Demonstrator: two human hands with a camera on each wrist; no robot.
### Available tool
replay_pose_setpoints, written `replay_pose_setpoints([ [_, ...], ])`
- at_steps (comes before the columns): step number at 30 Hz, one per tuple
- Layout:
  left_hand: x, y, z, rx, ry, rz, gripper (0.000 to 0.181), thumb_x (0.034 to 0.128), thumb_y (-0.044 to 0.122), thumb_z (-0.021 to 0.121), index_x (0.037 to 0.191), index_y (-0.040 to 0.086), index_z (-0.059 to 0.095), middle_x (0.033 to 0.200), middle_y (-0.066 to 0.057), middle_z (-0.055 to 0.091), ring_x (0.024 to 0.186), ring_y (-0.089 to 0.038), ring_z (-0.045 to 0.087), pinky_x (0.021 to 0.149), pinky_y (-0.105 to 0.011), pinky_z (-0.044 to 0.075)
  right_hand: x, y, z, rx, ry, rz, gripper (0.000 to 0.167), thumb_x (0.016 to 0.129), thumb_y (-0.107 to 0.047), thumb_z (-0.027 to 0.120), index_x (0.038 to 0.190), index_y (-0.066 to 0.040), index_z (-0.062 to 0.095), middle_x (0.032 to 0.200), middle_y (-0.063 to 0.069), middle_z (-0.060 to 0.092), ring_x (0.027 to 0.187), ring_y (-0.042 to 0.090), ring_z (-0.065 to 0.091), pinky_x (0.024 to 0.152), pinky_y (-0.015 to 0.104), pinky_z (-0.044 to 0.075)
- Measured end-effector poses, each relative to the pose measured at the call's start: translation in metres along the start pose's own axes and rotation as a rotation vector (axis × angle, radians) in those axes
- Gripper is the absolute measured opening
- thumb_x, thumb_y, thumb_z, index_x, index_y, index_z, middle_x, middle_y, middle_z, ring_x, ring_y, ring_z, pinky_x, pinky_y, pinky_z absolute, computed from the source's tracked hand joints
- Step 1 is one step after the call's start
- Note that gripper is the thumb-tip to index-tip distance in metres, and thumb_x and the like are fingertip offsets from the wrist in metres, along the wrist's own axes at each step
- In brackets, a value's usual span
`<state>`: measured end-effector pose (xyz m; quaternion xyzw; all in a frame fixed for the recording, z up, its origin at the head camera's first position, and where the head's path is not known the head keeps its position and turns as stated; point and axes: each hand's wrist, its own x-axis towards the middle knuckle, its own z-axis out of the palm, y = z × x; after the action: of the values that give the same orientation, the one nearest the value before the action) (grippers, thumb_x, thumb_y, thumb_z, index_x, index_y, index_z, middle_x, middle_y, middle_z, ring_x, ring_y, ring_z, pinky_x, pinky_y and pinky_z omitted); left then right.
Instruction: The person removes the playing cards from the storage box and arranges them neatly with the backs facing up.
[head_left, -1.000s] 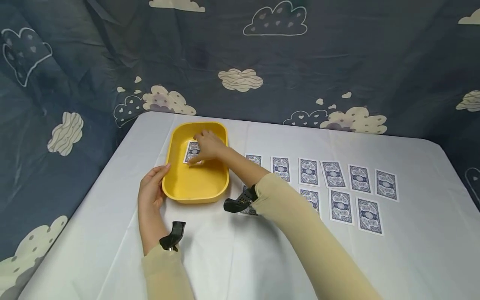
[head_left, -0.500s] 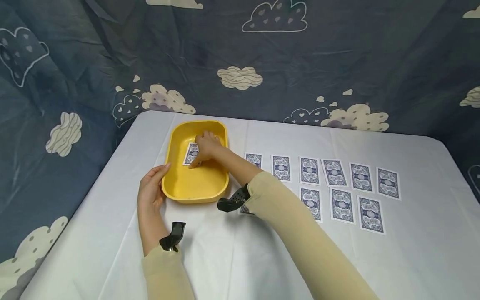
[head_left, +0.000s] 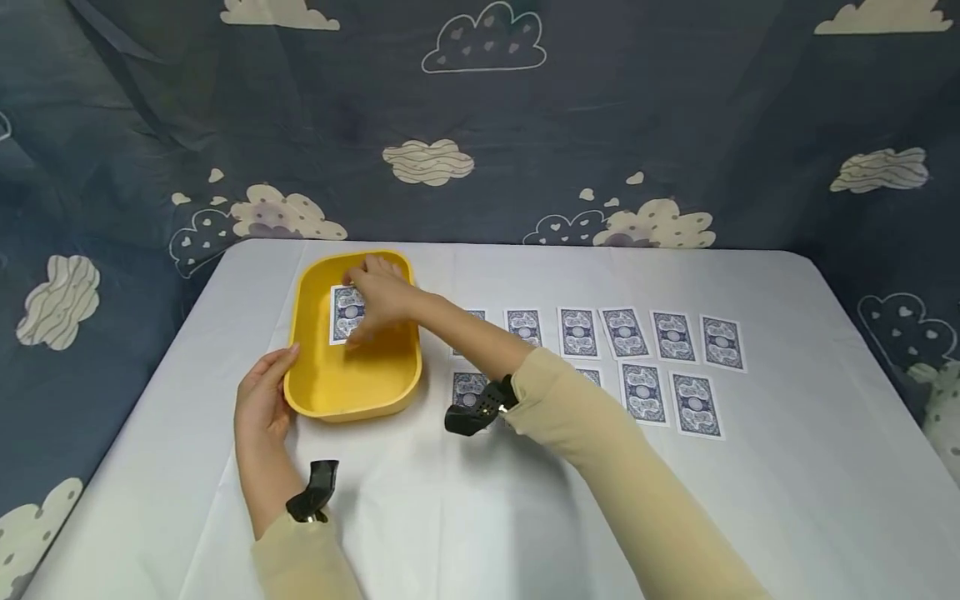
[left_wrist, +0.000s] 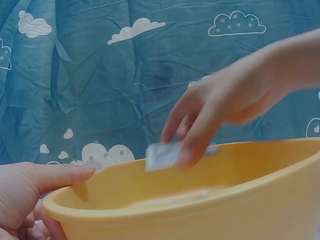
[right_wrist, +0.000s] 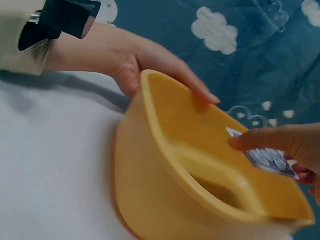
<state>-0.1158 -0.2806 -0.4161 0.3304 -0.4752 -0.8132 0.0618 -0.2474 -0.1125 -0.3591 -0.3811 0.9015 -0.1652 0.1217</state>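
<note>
A yellow plastic tub [head_left: 352,392] stands at the left of the table. My left hand [head_left: 261,396] holds its left side, with the thumb [left_wrist: 70,175] over the rim in the left wrist view. Over the tub's inside, my right hand [head_left: 382,302] pinches a blue-and-white playing card [head_left: 347,315] between thumb and fingers. The wrist views show this card tilted and clear of the tub's floor. Something pale and blurred lies low in the tub in the left wrist view; I cannot tell what it is.
Several playing cards lie backs up in two rows right of the tub, such as a back-row card [head_left: 577,332] and a front-row card [head_left: 697,405]. My right forearm covers some. A dark cloud-print cloth [head_left: 480,108] hangs behind the white-covered table [head_left: 810,500].
My right hand has lifted from the tub's floor, bringing the playing card up with it. The left hand stays on the tub. The head view has swung, shifting everything leftward.
</note>
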Motion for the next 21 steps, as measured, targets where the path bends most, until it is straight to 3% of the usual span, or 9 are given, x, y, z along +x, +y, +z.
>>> replay_pose_setpoints([
  [6, -0.004, 0.001, -0.001, -0.043, 0.001, -0.016, 0.028, 0.069, 0.016, 0.082, 0.087, 0.008, 0.062, 0.09, 0.001, 0.061, 0.077, -0.008, 0.06, 0.063, -0.018, 0.053, -0.04, 0.021, -0.031, 0.03, 0.1, -0.006, 0.09, 0.057, -0.048, 0.084, 0.13, -0.013, 0.044, 0.12, 0.005, 0.04, 0.108, 0.019, 0.033, 0.093, 0.031, 0.026],
  [11, -0.005, 0.0, -0.005, -0.064, -0.011, -0.011, 0.023, 0.0716, 0.012, 0.08, 0.085, 0.007, 0.062, 0.084, 0.0, 0.063, 0.073, -0.009, 0.062, 0.06, -0.02, 0.053, -0.073, 0.047, -0.042, 0.041, 0.149, -0.026, 0.092, 0.055, -0.046, 0.086, 0.129, -0.011, 0.044, 0.119, 0.007, 0.04, 0.109, 0.021, 0.033, 0.094, 0.035, 0.025],
  [21, -0.007, 0.003, -0.003, -0.108, -0.064, -0.017, 0.015, 0.0736, 0.009, 0.077, 0.078, 0.006, 0.064, 0.076, -0.001, 0.064, 0.064, -0.01, 0.062, 0.054, -0.021, 0.053, -0.168, 0.091, -0.07, 0.128, 0.191, 0.078, 0.096, 0.053, -0.048, 0.086, 0.131, -0.015, 0.043, 0.121, 0.006, 0.038, 0.114, 0.021, 0.032, 0.098, 0.041, 0.032],
])
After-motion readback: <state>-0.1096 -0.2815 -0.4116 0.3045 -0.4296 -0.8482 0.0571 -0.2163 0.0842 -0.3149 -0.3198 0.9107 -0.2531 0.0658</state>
